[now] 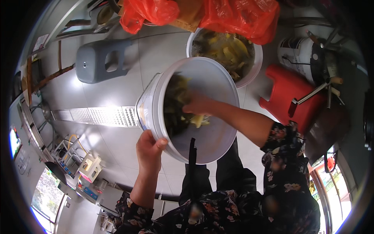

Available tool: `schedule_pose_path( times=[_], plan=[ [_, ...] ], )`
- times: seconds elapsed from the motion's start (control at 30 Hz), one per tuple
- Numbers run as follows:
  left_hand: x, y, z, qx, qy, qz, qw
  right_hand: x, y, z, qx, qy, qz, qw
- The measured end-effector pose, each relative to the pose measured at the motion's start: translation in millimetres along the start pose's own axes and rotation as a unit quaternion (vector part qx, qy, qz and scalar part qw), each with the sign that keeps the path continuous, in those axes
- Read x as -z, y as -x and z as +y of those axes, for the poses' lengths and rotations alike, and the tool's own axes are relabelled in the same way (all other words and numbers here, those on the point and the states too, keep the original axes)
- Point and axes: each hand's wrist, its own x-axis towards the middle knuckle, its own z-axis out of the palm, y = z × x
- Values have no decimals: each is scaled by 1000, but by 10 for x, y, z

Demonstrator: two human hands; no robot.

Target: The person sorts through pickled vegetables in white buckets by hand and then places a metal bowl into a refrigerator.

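Observation:
A white plastic bucket (219, 137) is tilted on its side before me, its mouth facing up and to the right. Dark green and yellowish leafy vegetables (175, 117) lie within it, perhaps pickled greens. My left hand (150, 149) grips the bucket's lower left rim, thumb on the edge. Deep inside the mouth, my right hand (201, 103) is at the vegetables; motion blur hides its fingers. Beyond stands a second white bucket (258, 65), holding liquid with yellow-green vegetable pieces (233, 51).
Red plastic bags (239, 17) and cardboard (187, 17) hang over the far bucket. A grey plastic stool (93, 61) lies at upper left, a red stool (292, 93) at right. A perforated metal drain cover (96, 115) crosses the tiled floor (117, 146). A dark strap hangs before the bucket.

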Motion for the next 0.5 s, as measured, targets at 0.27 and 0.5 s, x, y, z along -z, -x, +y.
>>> schedule_pose_path(
  times=[0.27, 0.5],
  plan=[
    [72, 69, -147, 37, 26, 53, 998, 1007, 812, -159, 228, 119, 150, 955],
    [44, 138, -137, 55, 62, 66, 994, 1457, 584, -334, 70, 440, 186, 876]
  ],
)
